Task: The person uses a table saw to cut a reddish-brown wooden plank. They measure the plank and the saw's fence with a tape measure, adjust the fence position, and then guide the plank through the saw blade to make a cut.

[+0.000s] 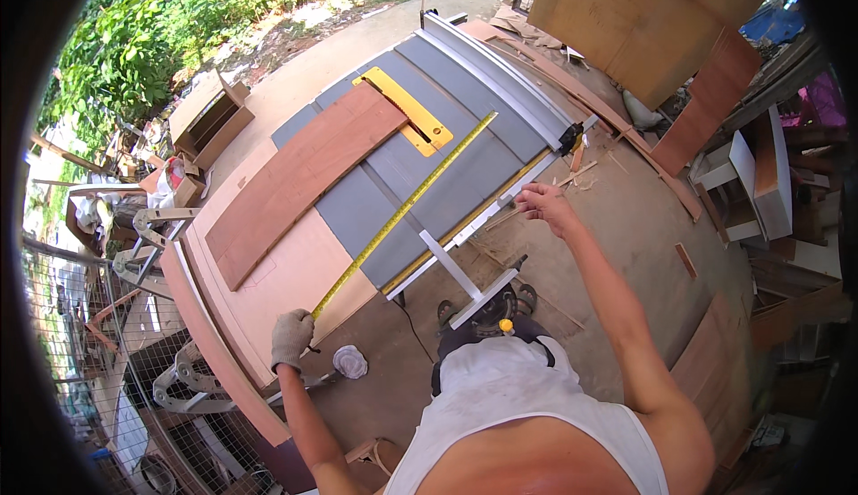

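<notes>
My left hand (291, 339), in a grey knit glove, is closed around the near end of a tape measure; its case is mostly hidden in the glove. The yellow tape blade (407, 205) runs out from it, slanting up and right across the grey table saw (380, 213). Bare and raised beside the saw's front rail (465, 227), my right hand (547, 209) holds nothing I can see, its fingers loosely bent and apart. A reddish-brown wooden board (304, 178) lies to the left of the blade, over the saw's yellow insert plate (424, 133) at one end.
A pale plywood panel (344, 249) extends the saw top leftward. The silver mitre gauge or bar (451, 267) juts toward me. The long fence (500, 71) lies at the saw's far right. Wood strips and planks (590, 106) line the right side; a wire mesh fence (134, 343) stands left.
</notes>
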A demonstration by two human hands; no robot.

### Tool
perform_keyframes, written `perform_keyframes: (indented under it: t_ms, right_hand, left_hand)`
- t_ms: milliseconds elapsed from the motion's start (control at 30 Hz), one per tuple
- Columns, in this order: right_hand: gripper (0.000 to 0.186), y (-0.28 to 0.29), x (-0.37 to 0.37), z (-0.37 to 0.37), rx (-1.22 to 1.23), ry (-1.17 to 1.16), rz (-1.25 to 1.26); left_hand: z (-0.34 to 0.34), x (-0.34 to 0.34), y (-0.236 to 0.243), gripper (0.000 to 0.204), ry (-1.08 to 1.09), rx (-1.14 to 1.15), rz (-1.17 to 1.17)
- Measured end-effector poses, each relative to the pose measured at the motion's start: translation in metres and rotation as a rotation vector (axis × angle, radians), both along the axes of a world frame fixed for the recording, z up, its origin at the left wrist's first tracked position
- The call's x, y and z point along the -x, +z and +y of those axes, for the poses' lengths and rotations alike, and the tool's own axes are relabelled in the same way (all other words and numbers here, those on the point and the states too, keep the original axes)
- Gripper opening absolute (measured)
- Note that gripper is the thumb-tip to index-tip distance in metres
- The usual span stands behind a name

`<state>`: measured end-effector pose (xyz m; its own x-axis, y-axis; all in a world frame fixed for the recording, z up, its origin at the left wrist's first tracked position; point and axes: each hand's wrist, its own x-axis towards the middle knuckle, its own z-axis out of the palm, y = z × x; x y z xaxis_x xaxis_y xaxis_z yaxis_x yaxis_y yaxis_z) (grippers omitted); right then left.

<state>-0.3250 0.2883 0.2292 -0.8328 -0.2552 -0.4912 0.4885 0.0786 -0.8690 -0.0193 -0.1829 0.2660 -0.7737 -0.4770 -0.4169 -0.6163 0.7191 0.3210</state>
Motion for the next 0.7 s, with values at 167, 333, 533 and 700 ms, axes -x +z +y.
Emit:
perform_keyframes:
  t_ms: [167,333,533,700]
  right_hand:
    - [0.031,-0.022,-0.041,0.048,-0.076,-0.038,-0.071]
    - [0.038,-0.044,-0.060,0.083,-0.229,-0.011,-0.022]
    - [0.047,-0.084,-0.038,0.073,-0.587,0.067,0.276]
    - [0.065,-0.087,-0.004,0.022,-0.771,0.003,0.560]
  left_hand:
    - [-0.010,0.032,-0.016,0.028,-0.032,0.071,-0.053]
    - [-0.008,0.064,-0.025,0.028,-0.124,0.089,-0.038]
    - [-0.007,0.102,-0.026,0.029,-0.185,0.049,-0.010]
    - [-0.033,0.108,-0.036,0.030,-0.231,0.163,0.003]
